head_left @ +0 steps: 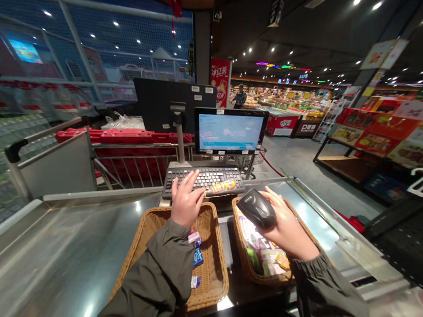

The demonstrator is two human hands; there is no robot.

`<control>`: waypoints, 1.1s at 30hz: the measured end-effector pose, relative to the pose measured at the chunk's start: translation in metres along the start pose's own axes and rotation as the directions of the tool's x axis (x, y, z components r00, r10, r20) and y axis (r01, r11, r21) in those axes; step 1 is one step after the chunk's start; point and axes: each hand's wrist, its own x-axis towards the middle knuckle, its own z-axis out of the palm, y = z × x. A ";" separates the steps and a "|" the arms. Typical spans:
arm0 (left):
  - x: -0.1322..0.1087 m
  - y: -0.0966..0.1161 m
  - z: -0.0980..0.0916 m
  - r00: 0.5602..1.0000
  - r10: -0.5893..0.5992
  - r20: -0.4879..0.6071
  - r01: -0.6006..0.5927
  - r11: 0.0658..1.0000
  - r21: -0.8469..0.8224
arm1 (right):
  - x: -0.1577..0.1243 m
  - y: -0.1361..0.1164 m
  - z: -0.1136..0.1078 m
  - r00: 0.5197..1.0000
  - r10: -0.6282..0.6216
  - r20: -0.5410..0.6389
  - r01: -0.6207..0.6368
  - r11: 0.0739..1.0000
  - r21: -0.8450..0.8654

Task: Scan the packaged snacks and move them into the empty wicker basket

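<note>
My left hand [185,199] pinches one end of a long yellow and orange snack packet [222,186] and holds it over the black keyboard [204,176]. My right hand [283,223] grips a black handheld barcode scanner [257,208], its head aimed toward the packet. Under my left arm sits a wicker basket [209,275] holding a few small blue and pink packets [196,255]. A second wicker basket [242,251], under my right hand, is full of several wrapped goods. A lit checkout screen [228,131] stands behind the keyboard.
The steel checkout counter [61,244] stretches to the left and right. A metal rail and red shopping carts [132,147] stand behind the till. Shelves of goods [381,137] line the right aisle. A person [240,97] stands far back in the store.
</note>
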 end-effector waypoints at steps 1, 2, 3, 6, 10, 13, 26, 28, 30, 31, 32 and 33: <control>0.000 -0.001 0.000 1.000 -0.003 0.003 0.003 1.000 0.000 | 0.001 -0.001 0.001 1.000 -0.002 0.009 0.002 1.000 0.002; -0.001 -0.001 0.000 1.000 -0.007 0.005 0.007 1.000 0.000 | 0.001 -0.002 0.002 1.000 -0.004 0.014 0.004 1.000 0.006; -0.001 -0.002 -0.001 1.000 -0.010 0.008 0.010 1.000 -0.001 | 0.002 -0.002 0.002 1.000 -0.004 0.016 0.004 1.000 0.012; -0.002 -0.004 -0.001 1.000 -0.015 0.007 0.015 1.000 0.002 | 0.003 -0.005 0.002 1.000 0.004 0.023 -0.004 1.000 0.028; -0.004 -0.005 -0.001 1.000 -0.014 0.000 0.014 1.000 0.012 | 0.004 -0.007 0.002 0.999 0.000 0.043 -0.001 0.999 0.038; -0.005 -0.005 -0.002 1.000 -0.014 -0.011 0.014 1.000 0.015 | 0.005 -0.009 0.002 0.999 -0.016 0.041 0.014 0.999 0.043; -0.008 -0.006 -0.004 0.996 -0.002 -0.088 0.000 1.000 -0.014 | 0.001 -0.005 0.005 0.999 -0.052 0.010 0.051 0.998 0.029; -0.009 -0.006 -0.004 0.997 -0.003 -0.083 0.002 1.000 -0.016 | 0.000 -0.005 0.006 0.998 -0.060 0.006 0.060 0.998 0.035; -0.009 -0.006 -0.004 0.997 -0.005 -0.081 0.004 1.000 -0.014 | -0.001 -0.005 0.005 0.998 -0.066 0.009 0.066 0.997 0.043; -0.009 -0.006 -0.004 0.997 -0.006 -0.082 0.005 1.000 -0.012 | -0.001 -0.005 0.005 0.998 -0.066 0.011 0.066 0.997 0.044; -0.010 -0.006 -0.005 0.997 -0.007 -0.083 0.006 1.000 -0.011 | -0.002 -0.005 0.005 0.998 -0.064 0.011 0.063 0.997 0.044; -0.010 -0.005 -0.005 0.996 -0.007 -0.084 0.006 1.000 -0.010 | -0.002 -0.005 0.005 0.998 -0.061 0.011 0.061 0.997 0.044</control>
